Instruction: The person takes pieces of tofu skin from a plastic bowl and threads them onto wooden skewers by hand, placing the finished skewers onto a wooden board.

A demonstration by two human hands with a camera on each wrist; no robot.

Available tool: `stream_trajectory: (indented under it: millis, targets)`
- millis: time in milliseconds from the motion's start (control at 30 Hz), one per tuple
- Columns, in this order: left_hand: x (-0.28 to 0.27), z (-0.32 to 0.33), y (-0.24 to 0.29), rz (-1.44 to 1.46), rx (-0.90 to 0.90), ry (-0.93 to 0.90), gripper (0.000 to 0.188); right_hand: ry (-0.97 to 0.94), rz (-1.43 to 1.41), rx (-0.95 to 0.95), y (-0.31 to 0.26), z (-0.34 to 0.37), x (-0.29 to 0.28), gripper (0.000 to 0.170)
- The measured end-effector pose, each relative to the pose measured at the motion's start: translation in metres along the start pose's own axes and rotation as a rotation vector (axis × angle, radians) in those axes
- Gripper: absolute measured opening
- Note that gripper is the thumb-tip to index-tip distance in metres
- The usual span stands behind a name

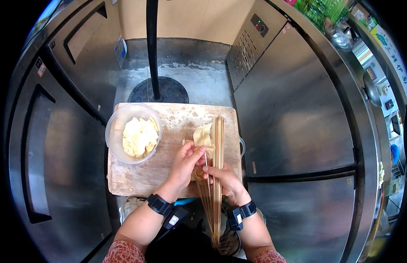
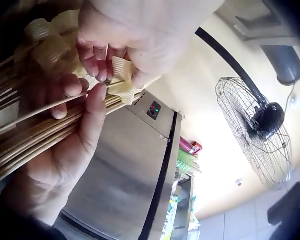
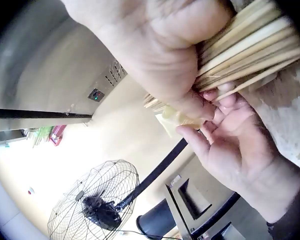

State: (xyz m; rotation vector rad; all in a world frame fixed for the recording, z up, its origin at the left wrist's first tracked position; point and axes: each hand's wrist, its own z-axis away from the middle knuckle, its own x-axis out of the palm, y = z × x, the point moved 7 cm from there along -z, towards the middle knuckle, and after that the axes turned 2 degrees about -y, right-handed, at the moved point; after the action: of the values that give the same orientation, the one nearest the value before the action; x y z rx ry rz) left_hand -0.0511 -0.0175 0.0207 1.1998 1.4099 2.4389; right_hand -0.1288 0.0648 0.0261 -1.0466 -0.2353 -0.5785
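A yellowish, ridged sheet of what looks like tofu skin (image 1: 202,135) is pinched between the thumb and fingers of my left hand (image 1: 186,163). A single thin bamboo skewer (image 2: 45,107) runs up to this sheet; the left wrist view shows its tip end at the folded piece. My right hand (image 1: 228,180) grips a long bundle of bamboo skewers (image 1: 218,149), its thumb and fingertips also on the single skewer. Both hands meet over the cutting board, fingertips close together. Behind them in the left wrist view lie more ridged pieces (image 2: 52,42).
A clear plastic tub (image 1: 110,131) of pale yellow pieces (image 1: 140,136) stands at the left of the wooden cutting board (image 1: 177,116). Steel cabinets (image 1: 295,105) flank both sides. Beyond the board rises a black pole on a round base (image 1: 175,90); a wire fan (image 2: 255,125) is overhead.
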Motion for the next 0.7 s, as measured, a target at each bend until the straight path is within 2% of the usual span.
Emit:
stream_trajectory:
  millis: [133,233,333,433,533,700]
  targets:
    - [-0.002,0.001,0.005,-0.062,0.02,0.073,0.019,-0.017,-0.017,0.043,0.01,-0.005,-0.005,0.015]
    - [-0.005,0.0,0.004,-0.124,-0.02,-0.037,0.023,-0.014,-0.048,0.02,0.01,-0.007,-0.004,0.015]
    - [-0.004,0.011,-0.007,-0.209,-0.229,-0.119,0.027,-0.015,-0.046,0.034,0.01,-0.01,-0.006,0.016]
    - [0.002,0.017,0.001,-0.298,-0.308,-0.25,0.026,-0.012,-0.054,0.046,0.008,-0.006,-0.005,0.018]
    - [-0.008,0.01,0.006,-0.321,-0.281,-0.028,0.023,-0.043,-0.07,0.074,0.007,-0.004,-0.003,0.018]
    - [-0.009,0.006,-0.004,-0.15,-0.246,-0.027,0.021,-0.015,-0.082,0.046,0.008,0.001,-0.004,0.015]
